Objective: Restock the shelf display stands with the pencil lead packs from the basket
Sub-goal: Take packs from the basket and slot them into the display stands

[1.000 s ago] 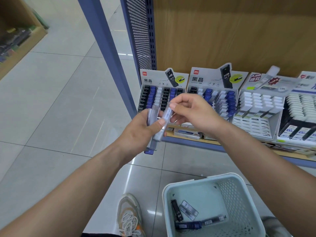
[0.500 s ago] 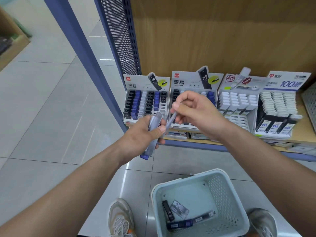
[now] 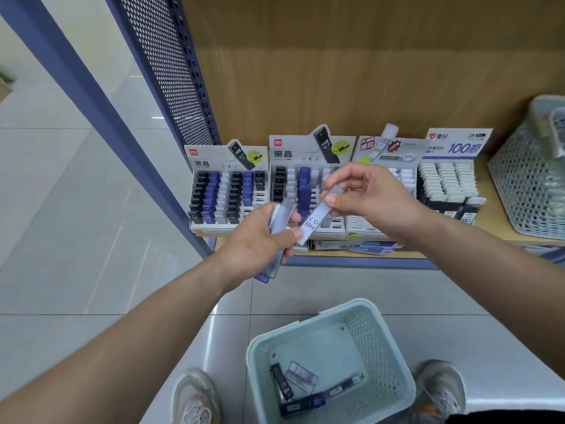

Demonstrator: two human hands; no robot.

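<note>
Basket (image 3: pixel 324 347) on the floor (image 3: pixel 76 240) between the shoes (image 3: pixel 195 399), three lead packs (image 3: pixel 301 377) lying in it. Above it, left hand (image 3: pixel 260 240) grip wraps a bundle of packs (image 3: pixel 279 237); right hand (image 3: pixel 367 197) grip pinches the top end of one clear HB 0.7 pack (image 3: pixel 318 218), lower end against the left thumb. Behind: left display stand (image 3: pixel 227 197) and second display stand (image 3: pixel 305 185) side by side on the shelf (image 3: pixel 495 215), rows of black, blue and clear packs

left hand (image 3: pixel 256 240) at centre grips bundle of packs (image 3: pixel 278 220) | right hand (image 3: pixel 376 200) at 1 o'clock pinches clear HB 0.7 pack (image 3: pixel 315 221) | display stands (image 3: pixel 224 159) at 12 o'clock | basket (image 3: pixel 377 347) at 6 o'clock holds loose packs (image 3: pixel 301 377)
</note>
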